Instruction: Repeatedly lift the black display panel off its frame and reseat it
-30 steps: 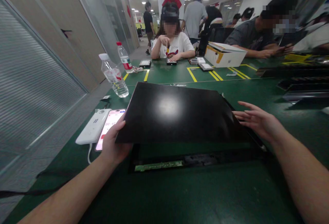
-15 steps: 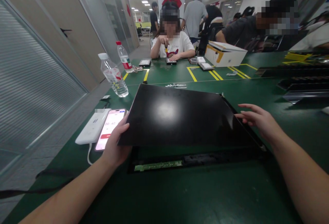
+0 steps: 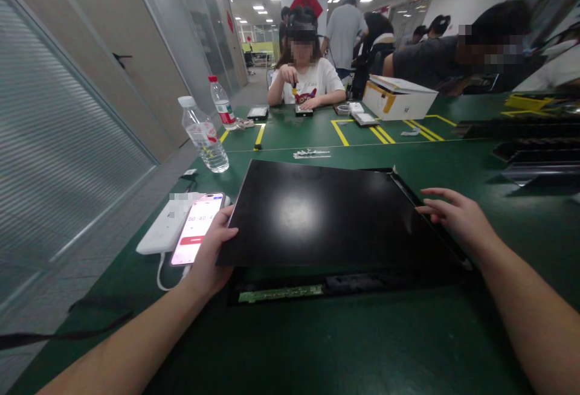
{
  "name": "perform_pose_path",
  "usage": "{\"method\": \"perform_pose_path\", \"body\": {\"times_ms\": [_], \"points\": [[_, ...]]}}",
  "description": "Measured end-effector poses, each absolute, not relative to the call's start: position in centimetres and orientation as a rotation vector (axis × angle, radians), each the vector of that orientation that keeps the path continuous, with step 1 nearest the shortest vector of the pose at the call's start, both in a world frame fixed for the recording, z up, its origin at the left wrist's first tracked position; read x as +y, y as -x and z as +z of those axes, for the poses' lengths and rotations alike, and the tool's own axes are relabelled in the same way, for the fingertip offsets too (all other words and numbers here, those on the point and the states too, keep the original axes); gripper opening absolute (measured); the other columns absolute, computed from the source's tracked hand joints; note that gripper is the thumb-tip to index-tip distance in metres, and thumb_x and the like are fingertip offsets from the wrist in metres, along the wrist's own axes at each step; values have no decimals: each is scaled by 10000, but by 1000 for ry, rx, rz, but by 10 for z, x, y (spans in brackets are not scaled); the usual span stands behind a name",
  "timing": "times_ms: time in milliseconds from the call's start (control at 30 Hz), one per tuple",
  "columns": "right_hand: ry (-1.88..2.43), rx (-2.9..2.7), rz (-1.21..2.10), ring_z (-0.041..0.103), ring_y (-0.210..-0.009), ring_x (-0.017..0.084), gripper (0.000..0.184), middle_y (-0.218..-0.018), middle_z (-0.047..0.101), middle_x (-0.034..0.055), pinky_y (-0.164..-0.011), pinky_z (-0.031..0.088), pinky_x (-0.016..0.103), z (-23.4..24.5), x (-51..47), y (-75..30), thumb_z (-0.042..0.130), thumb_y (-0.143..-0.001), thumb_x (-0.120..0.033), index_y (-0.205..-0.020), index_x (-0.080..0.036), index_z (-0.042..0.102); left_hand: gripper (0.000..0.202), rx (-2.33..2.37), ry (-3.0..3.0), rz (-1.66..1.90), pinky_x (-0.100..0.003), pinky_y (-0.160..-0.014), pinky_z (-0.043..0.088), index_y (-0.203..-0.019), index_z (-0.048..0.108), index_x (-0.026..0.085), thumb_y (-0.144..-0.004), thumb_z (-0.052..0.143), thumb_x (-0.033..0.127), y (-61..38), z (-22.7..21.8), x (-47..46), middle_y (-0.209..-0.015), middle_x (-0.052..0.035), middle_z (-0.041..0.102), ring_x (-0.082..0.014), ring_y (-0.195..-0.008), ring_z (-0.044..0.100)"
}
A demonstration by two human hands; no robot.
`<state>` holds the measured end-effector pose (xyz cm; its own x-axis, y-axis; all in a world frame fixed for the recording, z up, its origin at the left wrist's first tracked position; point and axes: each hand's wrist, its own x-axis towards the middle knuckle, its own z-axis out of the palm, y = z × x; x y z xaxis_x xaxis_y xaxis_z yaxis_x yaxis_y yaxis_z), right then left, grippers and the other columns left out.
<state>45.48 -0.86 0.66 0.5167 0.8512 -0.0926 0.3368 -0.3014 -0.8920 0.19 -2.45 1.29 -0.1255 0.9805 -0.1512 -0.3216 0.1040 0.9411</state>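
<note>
A flat black display panel (image 3: 335, 214) with a bright reflection on it lies tilted, its left side raised. My left hand (image 3: 215, 256) grips its left edge, thumb on top and fingers underneath. Below the panel is a black frame (image 3: 394, 280), seen along the near and right sides. A green circuit strip (image 3: 281, 293) lies along the frame's near left part. At the right edge, my right hand (image 3: 453, 214) has its fingers apart, the fingertips at the frame's side; whether they touch it is unclear.
Left of the panel are a phone (image 3: 199, 229), a white power bank (image 3: 165, 226) with a cable, and two water bottles (image 3: 206, 138). White scraps (image 3: 312, 154) lie beyond the panel. A co-worker (image 3: 306, 75) sits opposite, near a white box (image 3: 399, 98). Dark parts (image 3: 534, 153) lie at right.
The panel's raised left side has come down a little, my left hand with it. My right hand stays at the right edge. The view has shifted slightly.
</note>
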Motion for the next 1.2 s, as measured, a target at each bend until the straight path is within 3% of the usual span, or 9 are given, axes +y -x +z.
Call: {"method": "perform_pose_path", "body": {"times_ms": [233,533,1000,1200], "points": [[1811,-932,669,657,-714,210,519,-756,747,91,-637,408,306,-1,-7,-463,763,-607,-448,-1055,-187,750,556,1153,-830,1308,-345,-712,562,-1129,709,209,-595,820,319,-5,9,-23,-1008,-42,784,-306,-934,731],[1927,-1006,576,617,-689,212,466,-791,766,75,-693,441,360,-2,-6,-466,718,-624,-479,-1008,-218,759,696,1178,-886,1231,-416,-820,584,-1265,677,176,-605,821,343,-5,9,-21,-1079,-85,792,-367,-1040,733],[2136,-1231,398,651,-743,274,393,-697,715,54,-731,442,398,1,-6,-467,690,-668,-495,-935,-230,803,608,1179,-905,1172,-392,-798,584,-1194,656,178,-626,816,320,-9,11,-24,-1030,-75,788,-350,-1032,744],[2145,-1299,338,657,-725,280,346,-659,709,57,-743,462,405,-2,-6,-470,680,-690,-496,-886,-238,800,671,1133,-887,1171,-420,-827,610,-1237,655,172,-618,885,293,-6,8,-22,-1074,-88,805,-349,-1009,767]]}}
